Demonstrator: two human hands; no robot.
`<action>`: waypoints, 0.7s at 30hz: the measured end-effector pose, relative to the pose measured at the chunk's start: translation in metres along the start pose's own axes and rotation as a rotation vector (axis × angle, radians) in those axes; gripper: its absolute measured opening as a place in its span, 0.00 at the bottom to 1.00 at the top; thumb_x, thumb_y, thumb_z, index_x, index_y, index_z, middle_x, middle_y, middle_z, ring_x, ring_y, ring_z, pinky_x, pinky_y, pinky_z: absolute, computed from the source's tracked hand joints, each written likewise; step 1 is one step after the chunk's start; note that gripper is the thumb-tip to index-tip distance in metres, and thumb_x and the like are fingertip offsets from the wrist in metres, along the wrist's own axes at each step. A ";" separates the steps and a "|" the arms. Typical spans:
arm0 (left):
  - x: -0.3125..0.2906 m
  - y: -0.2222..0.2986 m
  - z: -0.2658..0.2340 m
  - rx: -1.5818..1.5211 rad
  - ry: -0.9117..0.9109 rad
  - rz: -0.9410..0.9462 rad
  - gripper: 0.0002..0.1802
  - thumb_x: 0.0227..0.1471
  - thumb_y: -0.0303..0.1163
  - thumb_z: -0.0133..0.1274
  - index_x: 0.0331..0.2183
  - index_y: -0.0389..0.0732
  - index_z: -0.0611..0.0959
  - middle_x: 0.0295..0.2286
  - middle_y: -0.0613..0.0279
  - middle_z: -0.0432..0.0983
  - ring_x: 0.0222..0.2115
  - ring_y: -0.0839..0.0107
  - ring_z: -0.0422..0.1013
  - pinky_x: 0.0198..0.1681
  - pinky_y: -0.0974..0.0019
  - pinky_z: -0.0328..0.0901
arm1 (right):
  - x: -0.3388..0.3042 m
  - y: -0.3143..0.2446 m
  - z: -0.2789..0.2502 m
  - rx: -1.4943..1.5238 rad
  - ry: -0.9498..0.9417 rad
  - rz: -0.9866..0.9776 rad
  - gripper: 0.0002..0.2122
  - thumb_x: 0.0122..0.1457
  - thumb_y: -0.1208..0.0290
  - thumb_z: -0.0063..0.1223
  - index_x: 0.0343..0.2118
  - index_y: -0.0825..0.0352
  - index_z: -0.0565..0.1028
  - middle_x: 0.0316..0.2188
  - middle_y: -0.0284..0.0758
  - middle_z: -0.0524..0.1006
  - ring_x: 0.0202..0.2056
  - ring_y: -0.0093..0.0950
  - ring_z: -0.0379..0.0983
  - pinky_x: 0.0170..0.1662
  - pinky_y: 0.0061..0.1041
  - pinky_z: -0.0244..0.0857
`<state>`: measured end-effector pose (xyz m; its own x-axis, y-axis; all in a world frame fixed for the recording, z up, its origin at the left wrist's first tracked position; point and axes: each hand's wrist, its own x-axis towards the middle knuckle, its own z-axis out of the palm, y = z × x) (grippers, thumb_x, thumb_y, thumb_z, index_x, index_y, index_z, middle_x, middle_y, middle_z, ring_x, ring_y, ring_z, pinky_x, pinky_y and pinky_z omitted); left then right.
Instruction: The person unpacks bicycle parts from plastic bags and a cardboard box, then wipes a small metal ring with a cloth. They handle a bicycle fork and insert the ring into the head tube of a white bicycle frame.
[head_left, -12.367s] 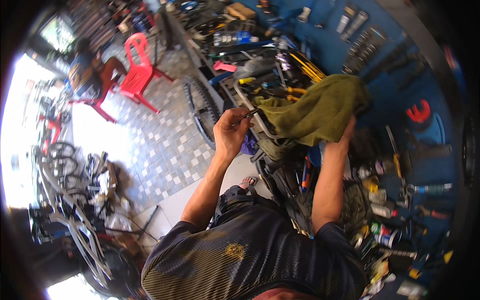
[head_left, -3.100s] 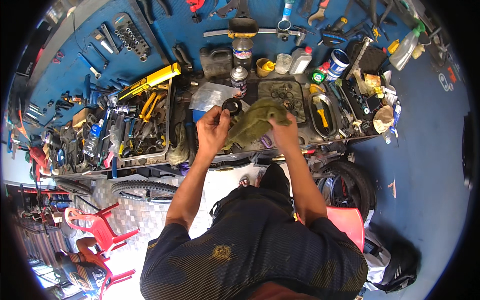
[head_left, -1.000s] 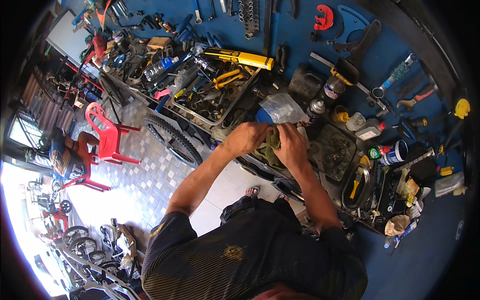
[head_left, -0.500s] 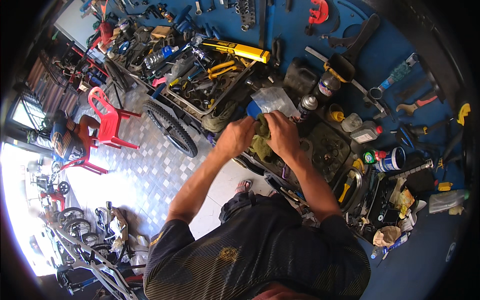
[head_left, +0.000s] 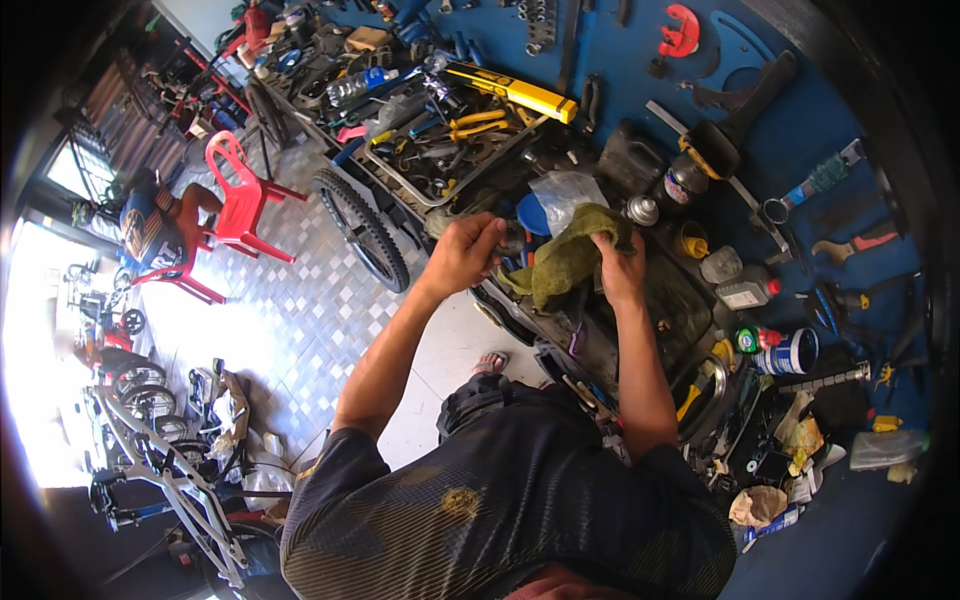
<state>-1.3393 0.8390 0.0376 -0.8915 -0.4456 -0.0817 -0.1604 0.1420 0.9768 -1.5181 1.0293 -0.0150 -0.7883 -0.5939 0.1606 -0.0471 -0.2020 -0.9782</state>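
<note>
An olive-green rag [head_left: 565,262] hangs spread out over the bench, pinched along its right side by my right hand [head_left: 622,265]. To the left of the rag, my left hand [head_left: 465,255] is closed, its fingers curled and thumb pressed in. Something small and dark shows by its fingertips, but I cannot make out what it is. Beyond the rag lie a clear plastic bag [head_left: 570,198] and a round blue thing [head_left: 532,214]. A spray can [head_left: 641,210] stands just behind my right hand.
A metal tray [head_left: 440,195] of tools sits at the back left, with a yellow box [head_left: 520,92] across it. Bottles and a white-and-blue tub [head_left: 795,352] line the bench's right. Tools hang on the blue wall. A bicycle wheel [head_left: 360,230] and red chair [head_left: 240,195] stand left.
My hands have moved apart, the right one going right with the rag, which is now opened out. My left hand no longer touches the rag. The whole view has shifted slightly.
</note>
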 end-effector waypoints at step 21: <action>-0.015 -0.026 -0.014 0.275 0.279 0.384 0.09 0.55 0.23 0.53 0.38 0.28 0.80 0.26 0.46 0.76 0.27 0.54 0.79 0.30 0.55 0.72 | 0.028 0.005 0.109 -0.290 -0.418 -0.115 0.05 0.56 0.79 0.62 0.34 0.69 0.76 0.28 0.30 0.78 0.32 0.20 0.73 0.38 0.22 0.66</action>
<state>-1.3157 0.8295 0.0165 -0.7679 -0.5283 0.3622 0.0157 0.5498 0.8352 -1.4740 0.9266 -0.0011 -0.4587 -0.8526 0.2504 -0.3339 -0.0957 -0.9377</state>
